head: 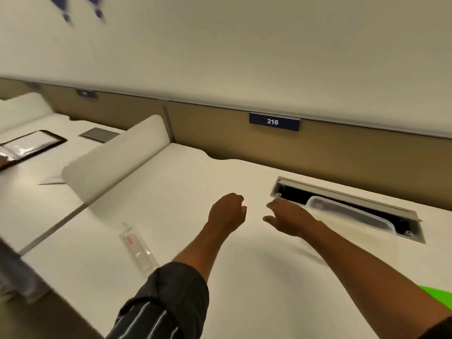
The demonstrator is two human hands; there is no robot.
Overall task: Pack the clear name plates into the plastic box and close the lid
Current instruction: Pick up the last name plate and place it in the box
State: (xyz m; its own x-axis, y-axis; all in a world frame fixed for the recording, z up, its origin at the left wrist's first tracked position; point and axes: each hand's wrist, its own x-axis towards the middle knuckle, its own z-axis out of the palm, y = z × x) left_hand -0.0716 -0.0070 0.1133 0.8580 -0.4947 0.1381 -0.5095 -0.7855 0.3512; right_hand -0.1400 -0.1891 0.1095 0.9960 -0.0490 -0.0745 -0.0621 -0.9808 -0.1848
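A clear name plate point(138, 249) with a small red label lies flat on the white desk, near my left forearm. A clear plastic box point(352, 216) sits at the right, its far end over the open cable hatch; I cannot tell whether it has a lid on. My left hand point(227, 211) hovers over the middle of the desk, fingers curled with nothing in them. My right hand point(287, 215) is beside the box's left end, fingers apart and holding nothing. The two hands are a short gap apart.
An open cable hatch point(347, 194) is sunk in the desk point(171, 192) behind the box. A white divider panel point(115, 155) separates this desk from the left one, which holds a dark folder point(31, 145). A sign reading 216 point(274, 121) hangs on the back partition. Something green point(437, 296) shows at the right edge.
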